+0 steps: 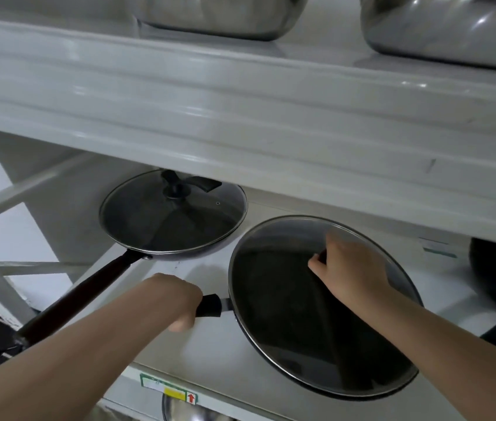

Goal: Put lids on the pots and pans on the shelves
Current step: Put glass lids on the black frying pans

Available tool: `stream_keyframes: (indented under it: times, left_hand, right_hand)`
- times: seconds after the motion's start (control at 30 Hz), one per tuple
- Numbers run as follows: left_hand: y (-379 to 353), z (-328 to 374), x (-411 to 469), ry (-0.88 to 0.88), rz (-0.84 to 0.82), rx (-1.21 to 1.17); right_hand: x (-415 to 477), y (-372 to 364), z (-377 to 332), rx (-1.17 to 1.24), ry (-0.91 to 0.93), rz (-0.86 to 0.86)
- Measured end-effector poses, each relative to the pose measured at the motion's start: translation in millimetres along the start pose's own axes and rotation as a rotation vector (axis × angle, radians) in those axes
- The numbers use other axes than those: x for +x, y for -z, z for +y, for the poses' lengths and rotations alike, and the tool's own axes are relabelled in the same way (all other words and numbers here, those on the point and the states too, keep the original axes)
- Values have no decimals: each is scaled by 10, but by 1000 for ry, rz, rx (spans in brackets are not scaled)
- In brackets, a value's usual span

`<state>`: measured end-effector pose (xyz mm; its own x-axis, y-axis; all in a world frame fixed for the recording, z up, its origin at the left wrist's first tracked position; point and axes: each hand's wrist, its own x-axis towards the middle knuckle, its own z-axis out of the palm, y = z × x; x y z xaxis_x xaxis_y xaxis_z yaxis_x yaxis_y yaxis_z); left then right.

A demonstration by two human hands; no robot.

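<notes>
Head view: our left hand [180, 302] curls around the pan handle [209, 305] while our right hand [348, 268] pinches the knob of the glass lid [286, 299] on the pan on the middle shelf [210, 360].

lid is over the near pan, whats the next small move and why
Probably ease the lid down until its rim sits flat, then let go. The right hand grips its knob, the left hand grips the pan handle, and the lid already covers the pan.
</notes>
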<state>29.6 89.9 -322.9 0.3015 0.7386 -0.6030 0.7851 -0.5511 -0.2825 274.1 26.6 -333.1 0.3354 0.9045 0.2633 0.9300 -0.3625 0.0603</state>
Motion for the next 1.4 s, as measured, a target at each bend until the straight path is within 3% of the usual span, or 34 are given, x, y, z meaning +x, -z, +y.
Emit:
stream_keyframes:
  times: [0.23,0.37,0.47,0.63,0.73,0.9,1.13,1.4]
  left_hand:
    - [78,71,-34,11,-45,32]
    - [-43,85,-19,62,85,14]
    - [-145,112,-41,115,184,-10]
    - [-119,340,-334,152,380,173]
    - [146,739,-564,65,531,148]
    - [567,1777,-918,-247,786,61]
    - [804,3115,-946,-430,833,-91]
    - [1050,4054,-635,-412,799,-213]
  right_hand:
    - [-36,-67,-6,-41,-18,17]
    - [-131,30,-15,113,-65,-41]
    - [-366,187,52,214,-114,8]
    - [-976,501,396,213,-170,-99]
    - [-1318,634,756,168,-218,-129]
    - [-1690,789,1491,201,-421,-159]
    - [-1900,713,2343,262,-522,-139]
    - [-2135,400,3202,228,-548,-111]
